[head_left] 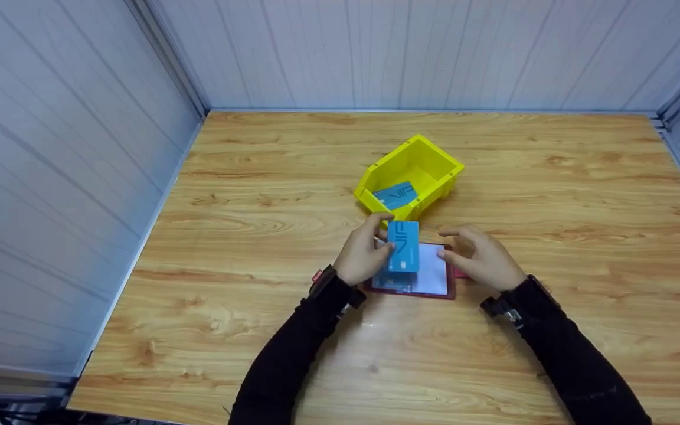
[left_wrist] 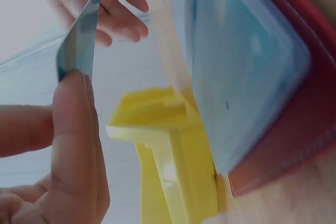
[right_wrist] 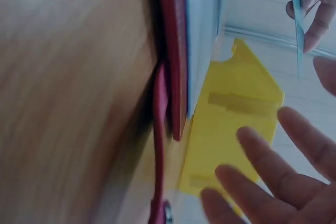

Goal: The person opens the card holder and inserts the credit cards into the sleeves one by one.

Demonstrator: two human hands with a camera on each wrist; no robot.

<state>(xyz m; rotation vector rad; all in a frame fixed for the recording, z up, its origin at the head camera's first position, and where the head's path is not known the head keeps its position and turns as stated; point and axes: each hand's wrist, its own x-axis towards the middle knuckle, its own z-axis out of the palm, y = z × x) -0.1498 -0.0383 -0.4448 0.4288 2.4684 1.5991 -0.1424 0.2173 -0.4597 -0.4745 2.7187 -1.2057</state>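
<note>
My left hand (head_left: 365, 251) pinches a blue VIP card (head_left: 404, 247) between thumb and fingers, held above an opened dark red card holder (head_left: 451, 283). Clear plastic sleeves (left_wrist: 247, 72) lie in the holder, with blue showing in the left one and white in the right part. To the right, my right hand (head_left: 484, 257) hovers beside the holder's edge with its fingers spread and nothing in them. The holder's red strap (right_wrist: 160, 145) sticks out under that hand, a metal snap near its end.
Just behind the holder stands a yellow bin (head_left: 455, 171) with another blue VIP card (head_left: 396, 195) lying in its front. The wooden table (head_left: 245, 330) is bounded by white panel walls (head_left: 328, 53) at the back and sides.
</note>
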